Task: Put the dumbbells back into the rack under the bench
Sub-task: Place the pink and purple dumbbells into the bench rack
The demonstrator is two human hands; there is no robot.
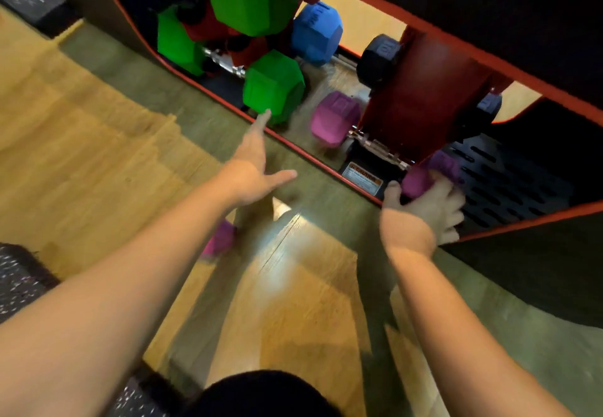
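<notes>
A purple dumbbell point(434, 173) is gripped by the right hand point(424, 211) at the lower right opening of the rack point(509, 178), just above its black slotted shelf. Its long axis seems to run from the palm up and away toward the red upright point(421, 97) of the bench, but the far end is blurred and partly hidden behind that upright, so the exact direction cannot be told. The fingers are curled round the near part of it.

The left hand point(257, 168) is stretched forward with fingers straight and thumb spread wide, holding nothing; its fingertips reach the near face of a green dumbbell point(274, 85) at the rack's red front edge. More green dumbbells are stacked behind, their handles mostly hidden. A blue dumbbell point(315, 33), a black dumbbell point(378, 56) and a second purple dumbbell point(334, 118) are seen end-on further in. A third purple dumbbell point(220, 240) lies on the wooden floor point(81, 155), largely covered by the left forearm. The whole view is softened by motion blur.
</notes>
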